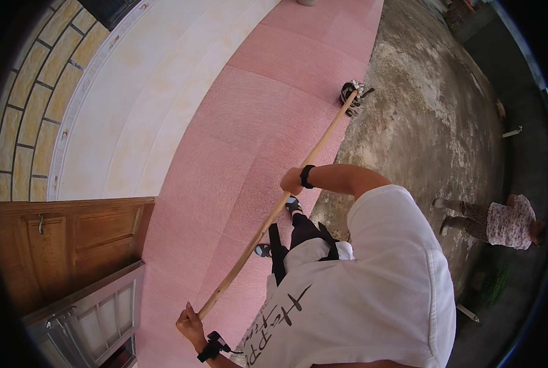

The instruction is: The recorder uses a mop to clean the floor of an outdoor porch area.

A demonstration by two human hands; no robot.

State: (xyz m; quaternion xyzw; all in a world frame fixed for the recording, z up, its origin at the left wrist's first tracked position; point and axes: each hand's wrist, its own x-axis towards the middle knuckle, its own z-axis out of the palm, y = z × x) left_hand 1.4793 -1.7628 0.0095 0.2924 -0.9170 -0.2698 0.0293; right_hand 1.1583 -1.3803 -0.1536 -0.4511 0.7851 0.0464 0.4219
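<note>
A mop with a long pale wooden handle (249, 246) slants across the view from lower left to upper right. Its dark and whitish head (350, 99) rests at the edge of the pink tiled floor (225, 141), where the tiles meet rough concrete. My left hand (191, 323) is closed around the handle's near end, thumb lying along the wood. Farther up, my right hand (292, 180) wraps the handle around its middle. Both wrists wear black bands. My feet, in dark sandals (263, 250), stand on the pink tiles beside the handle.
Stained concrete (409, 110) borders the tiles on the right. Another person (510, 224) in a patterned top stands there. Along the left run a pale tiled wall (157, 80), a wooden door (84, 239) and a glazed frame (111, 313). A pot-like object (307, 2) sits at the far end.
</note>
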